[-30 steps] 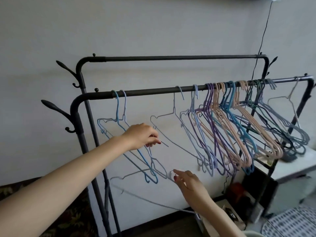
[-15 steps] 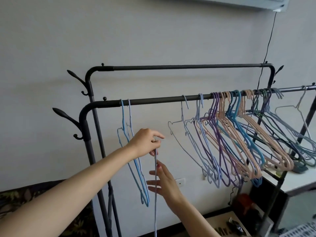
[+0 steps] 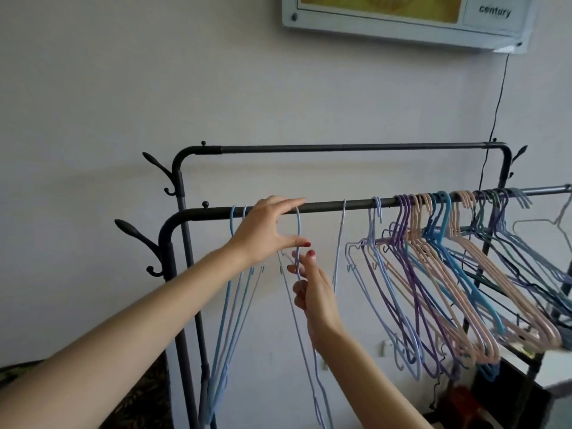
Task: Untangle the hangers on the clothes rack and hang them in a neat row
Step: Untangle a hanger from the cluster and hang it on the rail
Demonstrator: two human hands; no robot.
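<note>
A dark metal clothes rack has a front rail and a higher back rail. A pale lavender wire hanger hooks over the front rail. My right hand pinches its neck just below the hook. My left hand reaches up with straight fingers touching the rail beside that hook, thumb spread below. Two blue hangers hang at the rail's left end, a single lavender one in the middle. Several purple, pink, blue and teal hangers crowd together at the right.
Leaf-shaped side hooks stick out from the rack's left post. A framed panel hangs on the wall above, with a black cable running down. A white surface sits at the lower right, patterned fabric at the lower left.
The lavender hanger was lifted from below the rail and its hook now sits over the front rail. Both hands rose with it; the left went from gripping the hanger to touching the rail.
</note>
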